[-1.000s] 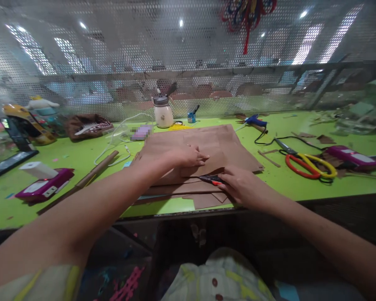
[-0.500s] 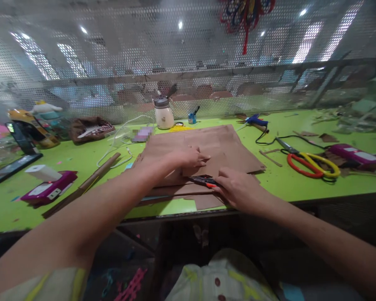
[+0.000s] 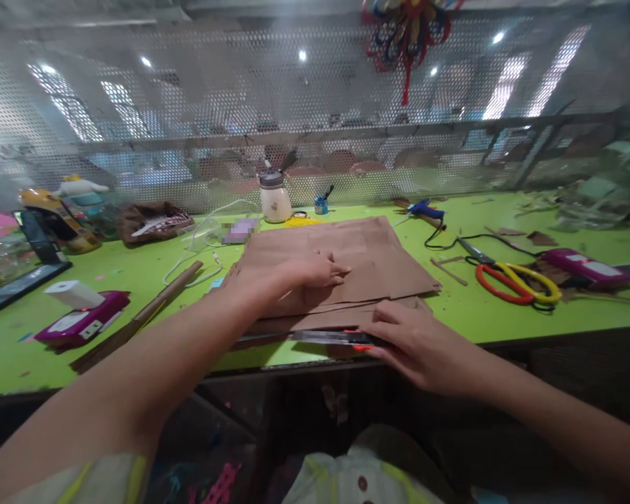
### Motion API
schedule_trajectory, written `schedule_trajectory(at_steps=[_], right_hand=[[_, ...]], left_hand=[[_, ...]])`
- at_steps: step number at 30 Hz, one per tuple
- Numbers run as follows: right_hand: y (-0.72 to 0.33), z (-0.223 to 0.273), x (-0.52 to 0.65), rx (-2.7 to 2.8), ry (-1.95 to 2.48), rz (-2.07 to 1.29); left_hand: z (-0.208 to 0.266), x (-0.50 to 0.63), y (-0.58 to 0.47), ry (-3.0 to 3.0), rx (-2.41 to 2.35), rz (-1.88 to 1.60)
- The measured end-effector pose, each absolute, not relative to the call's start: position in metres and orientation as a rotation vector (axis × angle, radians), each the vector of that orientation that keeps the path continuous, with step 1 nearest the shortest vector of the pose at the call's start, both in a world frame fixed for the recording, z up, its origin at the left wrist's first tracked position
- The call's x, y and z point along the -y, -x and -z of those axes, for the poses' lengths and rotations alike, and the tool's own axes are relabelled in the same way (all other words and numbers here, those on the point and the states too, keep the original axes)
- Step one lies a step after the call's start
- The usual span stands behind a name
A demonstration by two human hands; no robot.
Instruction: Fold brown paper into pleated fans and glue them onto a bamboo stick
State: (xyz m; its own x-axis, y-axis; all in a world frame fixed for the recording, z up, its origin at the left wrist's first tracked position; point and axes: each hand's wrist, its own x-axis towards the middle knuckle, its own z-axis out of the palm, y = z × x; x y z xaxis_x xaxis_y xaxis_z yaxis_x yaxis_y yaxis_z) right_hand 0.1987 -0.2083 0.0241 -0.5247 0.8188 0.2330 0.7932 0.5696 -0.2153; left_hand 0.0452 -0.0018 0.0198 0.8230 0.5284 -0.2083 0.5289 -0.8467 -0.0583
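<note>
Several brown kraft paper sheets (image 3: 383, 259) lie stacked near the front of the green table. My left hand (image 3: 323, 271) rests on the top sheet with its fingers stretched out, pressing on the paper. My right hand (image 3: 407, 339) is closed around a utility knife (image 3: 336, 338) with a black and red-orange handle. Its long blade points left along the front edge of the stack, close to the table's edge. Whether the blade touches the paper I cannot tell.
Scissors (image 3: 519, 282) with red and yellow handles lie at right, near a purple power strip (image 3: 582, 267) and a blue glue gun (image 3: 426, 210). At left are another purple power strip (image 3: 84, 315), a rolled brown paper strip (image 3: 141, 315) and a phone (image 3: 24, 285). A lidded jar (image 3: 274, 199) stands behind.
My right hand has drawn the utility knife toward me, from over the paper to the front edge of the stack. My left hand stays on the paper.
</note>
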Motion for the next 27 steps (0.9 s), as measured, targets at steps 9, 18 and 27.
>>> schedule_trajectory(at_steps=[9, 18, 27], right_hand=[[-0.337, -0.010, 0.126, 1.862, 1.698, 0.400], [-0.315, 0.005, 0.035, 1.823, 1.775, 0.550], [-0.240, -0.011, 0.004, 2.384, 1.617, -0.240]], left_hand=[[0.002, 0.017, -0.033, -3.042, -1.027, -0.087], [0.016, 0.030, -0.029, -3.133, -1.168, -0.391], [0.008, 0.035, -0.030, -2.981, -1.311, -0.491]])
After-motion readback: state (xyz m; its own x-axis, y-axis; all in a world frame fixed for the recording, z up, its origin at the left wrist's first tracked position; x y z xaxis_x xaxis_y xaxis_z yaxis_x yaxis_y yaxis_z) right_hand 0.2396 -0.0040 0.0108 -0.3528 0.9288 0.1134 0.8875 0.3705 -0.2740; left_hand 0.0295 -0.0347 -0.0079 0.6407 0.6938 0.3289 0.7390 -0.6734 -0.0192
